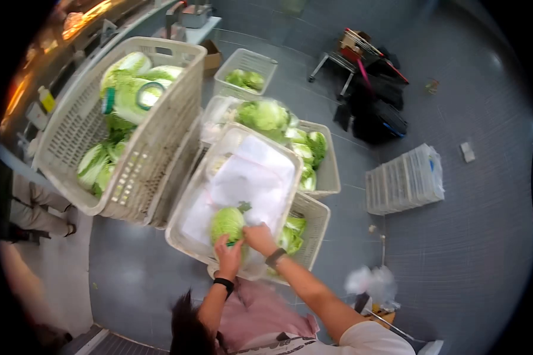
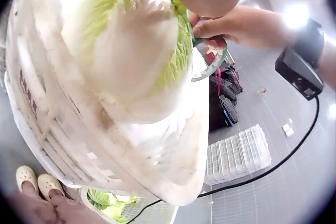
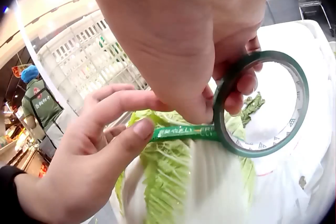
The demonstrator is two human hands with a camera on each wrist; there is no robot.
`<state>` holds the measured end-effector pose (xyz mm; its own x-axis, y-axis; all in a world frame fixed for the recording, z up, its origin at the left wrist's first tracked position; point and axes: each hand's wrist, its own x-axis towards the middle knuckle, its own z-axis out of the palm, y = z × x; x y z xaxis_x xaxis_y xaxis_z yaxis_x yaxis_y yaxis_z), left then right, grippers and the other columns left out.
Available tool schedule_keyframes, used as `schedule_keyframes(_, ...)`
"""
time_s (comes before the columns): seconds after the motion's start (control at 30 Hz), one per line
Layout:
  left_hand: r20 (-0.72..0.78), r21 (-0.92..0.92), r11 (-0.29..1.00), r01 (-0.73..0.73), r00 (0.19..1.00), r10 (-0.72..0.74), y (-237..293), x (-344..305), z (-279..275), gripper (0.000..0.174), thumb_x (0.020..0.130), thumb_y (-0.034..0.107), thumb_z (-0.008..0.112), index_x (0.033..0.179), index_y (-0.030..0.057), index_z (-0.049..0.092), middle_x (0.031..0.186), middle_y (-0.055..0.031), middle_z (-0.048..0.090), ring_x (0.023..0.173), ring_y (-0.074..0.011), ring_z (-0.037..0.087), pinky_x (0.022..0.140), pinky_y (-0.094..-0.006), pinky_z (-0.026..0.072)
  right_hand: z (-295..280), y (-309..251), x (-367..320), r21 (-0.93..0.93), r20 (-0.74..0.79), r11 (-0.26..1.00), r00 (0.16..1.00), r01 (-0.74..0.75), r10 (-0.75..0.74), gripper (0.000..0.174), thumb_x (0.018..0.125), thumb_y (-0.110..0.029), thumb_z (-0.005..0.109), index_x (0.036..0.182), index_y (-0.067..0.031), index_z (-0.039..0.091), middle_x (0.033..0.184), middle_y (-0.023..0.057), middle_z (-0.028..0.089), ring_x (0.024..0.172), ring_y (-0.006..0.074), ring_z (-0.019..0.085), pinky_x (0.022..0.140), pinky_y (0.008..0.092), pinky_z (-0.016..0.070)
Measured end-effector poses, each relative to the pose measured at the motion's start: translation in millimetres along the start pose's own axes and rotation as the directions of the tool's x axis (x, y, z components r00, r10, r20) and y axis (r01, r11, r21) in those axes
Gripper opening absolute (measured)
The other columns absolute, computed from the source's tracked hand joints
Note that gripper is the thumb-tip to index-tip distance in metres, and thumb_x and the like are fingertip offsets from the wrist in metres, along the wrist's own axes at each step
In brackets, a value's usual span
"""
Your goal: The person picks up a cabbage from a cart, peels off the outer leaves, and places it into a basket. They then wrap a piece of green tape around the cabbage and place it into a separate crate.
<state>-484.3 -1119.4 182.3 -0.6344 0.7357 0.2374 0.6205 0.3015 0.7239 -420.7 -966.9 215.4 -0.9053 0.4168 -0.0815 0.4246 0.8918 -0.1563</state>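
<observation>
From where I stood, the work looked to be at the taping step: a cabbage lay on the white sheet in the tray, at the end nearest the person, with a green strip across its leaves. The left hand pinched the strip's loose end between thumb and fingers. The right hand had its fingers curled round the roll, and the strip ran straight between the two. My reading was that the next move called for keeping that strip taut and drawing the roll round the cabbage without tearing the leaves.

The cabbage itself looked plump and whole, with frilled, yellowish-green leaf edges and broad white ribs that had a slight wet shine. Its far side I couldn't see. A dark leaf scrap lay just beyond it on the sheet.
</observation>
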Motion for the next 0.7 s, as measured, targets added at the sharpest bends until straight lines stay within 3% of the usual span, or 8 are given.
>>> schedule_keyframes(0.03, 0.023, -0.051, 0.994, 0.094, 0.995, -0.093, 3.8, 2.1, 2.6, 0.033, 0.085, 0.013, 0.065, 0.117, 0.0205, 0.065, 0.134, -0.0203, 0.044, 0.129, -0.0408, 0.037, 0.108, -0.0516, 0.0286, -1.0, -3.6, -0.8, -0.024, -0.023, 1.000, 1.000, 0.009, -0.009, 0.007, 0.082, -0.019, 0.058, 0.082, -0.0143, 0.064, 0.066, 0.0065, 0.064, 0.065, 0.0259, 0.065, 0.063, 0.0456, 0.0439)
schedule_keyframes(0.1, 0.119, 0.272, 0.962, 0.018, 0.992, -0.052, -1.8, 3.0, 2.8, 0.036, 0.088, 0.018, 0.062, 0.123, 0.0187, 0.064, 0.131, -0.0211, 0.047, 0.126, -0.0397, 0.040, 0.106, -0.0506, 0.0327, 15.7, -0.5, -4.5, -0.017, -0.040, 1.000, 0.999, 0.006, -0.006, 0.009, 0.082, -0.020, 0.058, 0.081, -0.0130, 0.063, 0.068, 0.0069, 0.064, 0.069, 0.0259, 0.066, 0.066, 0.0470, 0.0452)
schedule_keyframes(0.13, 0.067, 0.054, 0.975, 0.214, 0.974, -0.217, -19.6, -4.9, 26.9, 0.039, 0.083, 0.016, 0.063, 0.121, 0.0237, 0.065, 0.134, -0.0196, 0.045, 0.126, -0.0406, 0.039, 0.107, -0.0517, 0.0314, 19.6, -0.5, -3.0, 0.005, 0.030, 0.999, 0.998, -0.054, 0.053, 0.007, 0.081, -0.018, 0.058, 0.081, -0.0124, 0.063, 0.072, 0.0071, 0.066, 0.069, 0.0271, 0.066, 0.071, 0.0473, 0.0449)
schedule_keyframes(0.17, 0.127, 0.223, 0.974, 0.032, 0.990, -0.062, 1.9, 4.7, 1.5, 0.040, 0.083, 0.015, 0.064, 0.122, 0.0253, 0.065, 0.134, -0.0196, 0.044, 0.126, -0.0403, 0.039, 0.107, -0.0513, 0.0310, 13.6, -1.3, -2.5, 0.026, 0.045, 0.997, 0.997, -0.067, 0.066, 0.006, 0.080, -0.016, 0.058, 0.080, -0.0123, 0.063, 0.073, 0.0073, 0.066, 0.069, 0.0277, 0.065, 0.078, 0.0479, 0.0430)
schedule_keyframes(0.27, 0.089, 0.274, 0.962, 0.000, 0.996, -0.025, 12.5, 5.7, 6.0, 0.040, 0.084, 0.021, 0.064, 0.124, 0.0230, 0.064, 0.133, -0.0210, 0.045, 0.127, -0.0408, 0.038, 0.108, -0.0511, 0.0291, 9.4, -6.1, -5.8, -0.139, 0.004, 0.983, 0.992, -0.121, 0.123, 0.010, 0.081, -0.016, 0.058, 0.081, -0.0116, 0.067, 0.078, 0.0112, 0.067, 0.080, 0.0297, 0.064, 0.091, 0.0489, 0.0369)
schedule_keyframes(0.37, 0.094, 0.246, 0.969, -0.016, 0.996, -0.007, 15.0, 11.4, 14.3, 0.037, 0.084, 0.024, 0.064, 0.120, 0.0207, 0.067, 0.132, -0.0226, 0.045, 0.128, -0.0420, 0.037, 0.107, -0.0517, 0.0283, 8.4, -10.8, -12.3, -0.254, -0.009, 0.957, 0.990, -0.137, 0.139, 0.014, 0.083, -0.017, 0.057, 0.083, -0.0119, 0.070, 0.084, 0.0133, 0.067, 0.087, 0.0317, 0.063, 0.094, 0.0497, 0.0351)
schedule_keyframes(0.5, 0.027, 0.258, 0.966, 0.013, 0.999, -0.021, 35.4, 28.2, 14.4, 0.026, 0.082, 0.020, 0.066, 0.108, 0.0145, 0.070, 0.128, -0.0256, 0.049, 0.121, -0.0447, 0.044, 0.102, -0.0557, 0.0328, 16.1, 1.2, -20.2, -0.050, -0.132, 0.989, 0.982, -0.141, 0.134, 0.019, 0.085, -0.024, 0.058, 0.076, -0.0130, 0.072, 0.078, 0.0106, 0.068, 0.085, 0.0311, 0.064, 0.093, 0.0525, 0.0366)
schedule_keyframes(0.7, 0.006, 0.347, 0.931, 0.111, 0.993, -0.120, 27.5, 31.7, 40.1, 0.016, 0.082, 0.020, 0.067, 0.097, 0.0131, 0.069, 0.128, -0.0267, 0.047, 0.120, -0.0452, 0.043, 0.099, -0.0553, 0.0331, 22.1, 21.1, -24.6, 0.113, -0.060, 0.980, 0.983, -0.165, 0.173, 0.018, 0.086, -0.031, 0.063, 0.079, -0.0181, 0.073, 0.078, 0.0081, 0.069, 0.080, 0.0285, 0.063, 0.085, 0.0505, 0.0349)
